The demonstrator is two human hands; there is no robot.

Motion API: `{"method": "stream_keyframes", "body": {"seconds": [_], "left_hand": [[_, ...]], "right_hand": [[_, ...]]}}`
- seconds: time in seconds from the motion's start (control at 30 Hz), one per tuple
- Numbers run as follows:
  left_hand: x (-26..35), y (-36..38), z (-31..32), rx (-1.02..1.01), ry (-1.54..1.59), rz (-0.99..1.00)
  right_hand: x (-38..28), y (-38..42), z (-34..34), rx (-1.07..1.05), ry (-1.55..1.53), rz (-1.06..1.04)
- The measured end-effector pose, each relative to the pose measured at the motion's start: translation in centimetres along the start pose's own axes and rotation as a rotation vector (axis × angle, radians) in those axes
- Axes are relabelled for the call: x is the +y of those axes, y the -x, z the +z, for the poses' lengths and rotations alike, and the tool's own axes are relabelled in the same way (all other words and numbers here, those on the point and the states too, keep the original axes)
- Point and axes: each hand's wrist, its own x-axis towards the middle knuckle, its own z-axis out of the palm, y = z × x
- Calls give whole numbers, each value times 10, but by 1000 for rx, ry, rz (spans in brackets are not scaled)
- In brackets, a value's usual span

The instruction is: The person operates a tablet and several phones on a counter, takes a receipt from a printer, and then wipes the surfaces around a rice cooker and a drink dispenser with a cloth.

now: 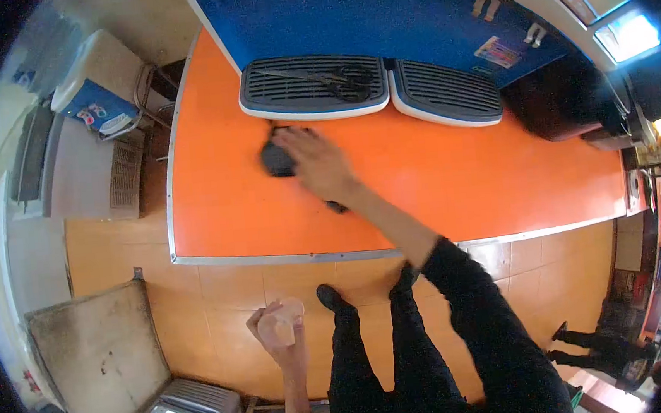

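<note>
My left hand, low at the front of the counter, is closed around a translucent plastic cup. My right hand reaches over the orange counter, its fingers blurred and closed on a round black object. What kind of object this is I cannot make out. A small dark piece shows under my right wrist; whether it belongs to the black object is hidden. Just beyond the hand, black-handled scissors lie on the left slatted drip tray.
A second drip tray sits beside the first, under a blue machine panel with clips. A metal edge borders the counter. A pale board stands at lower left. Another person's dark-clothed legs show at lower right.
</note>
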Motion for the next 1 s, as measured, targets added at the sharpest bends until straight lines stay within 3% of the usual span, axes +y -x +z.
{"method": "stream_keyframes", "body": {"seconds": [0.03,0.07,0.1,0.13,0.17,0.2,0.23,0.3,0.33,0.4,0.67,0.73,1.0], "left_hand": [[-4,-5,-1,34,-9,-17],[-10,-9,-2,33,-2,-15],[-15,-13,-3,21,1,-27],[-19,-18,-7,10,0,-42],[-14,-25,-6,19,-2,-45],[-6,-35,-2,84,116,-26],[0,-45,0,154,233,-6],[-11,-57,-2,173,165,14],[-15,-64,-3,167,105,34],[-10,-83,-3,171,90,48],[-24,-108,1,164,-124,156],[-20,-108,-1,158,-290,138],[-21,-108,-3,153,-329,99]], "right_hand": [[18,17,-19,-40,3,101],[41,47,-41,1,205,133],[81,85,-57,122,349,55],[105,121,-80,13,465,354],[136,160,-106,54,472,393],[130,176,-143,90,328,503],[137,202,-162,56,425,652],[144,245,-170,209,462,612],[132,247,-161,205,449,596],[107,245,-143,192,531,759],[20,177,-109,91,354,663],[19,172,-109,79,348,665],[20,155,-95,119,325,667]]}}
